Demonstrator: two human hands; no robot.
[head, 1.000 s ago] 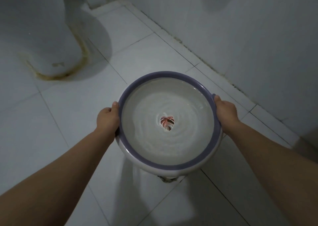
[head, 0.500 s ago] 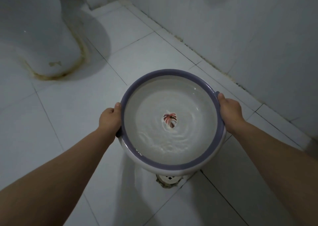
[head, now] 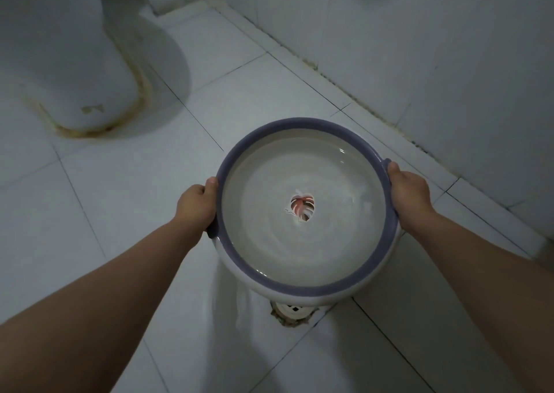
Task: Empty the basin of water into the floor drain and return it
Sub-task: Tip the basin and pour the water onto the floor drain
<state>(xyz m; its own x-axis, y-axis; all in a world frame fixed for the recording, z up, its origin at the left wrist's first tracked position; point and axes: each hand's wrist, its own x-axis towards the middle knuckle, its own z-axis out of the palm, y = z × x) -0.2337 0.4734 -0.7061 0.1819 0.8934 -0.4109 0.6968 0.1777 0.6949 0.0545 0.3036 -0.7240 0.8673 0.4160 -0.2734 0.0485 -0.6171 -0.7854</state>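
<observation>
Change: over the last second the round white floor drain grate (head: 292,309) has come out from under the basin's near edge; a second ago it was almost wholly hidden, now about half shows. The basin sits higher and farther from the wearer in view.
Meaning: carrying looks done; the basin is lined up at the drain, near lip just above it. Pour not yet begun, my reading, since the water lies level.
Basin: round white plastic basin with a purple-grey rim (head: 302,286), held level off the floor, a red leaf print at its centre under the water.
Water: clear, swirling faintly, well up the wall.
Left hand (head: 196,205): closed on the rim at the side away from the wall, thumb on top of the purple band, fingers curled under and out of sight.
Right hand (head: 409,196): closed on the opposite rim beside a small lug handle, thumb tip on the band; fingers beneath, so I cannot tell how deep they reach.
Drain surround: chipped, stained grout; wet sheen on the tile beside it, possibly reflection only.
Toilet base (head: 75,72): beyond the drain, well apart, on the left-hand side.
Wall (head: 434,48): beyond the drain on the right-hand side, near the basin.
</observation>
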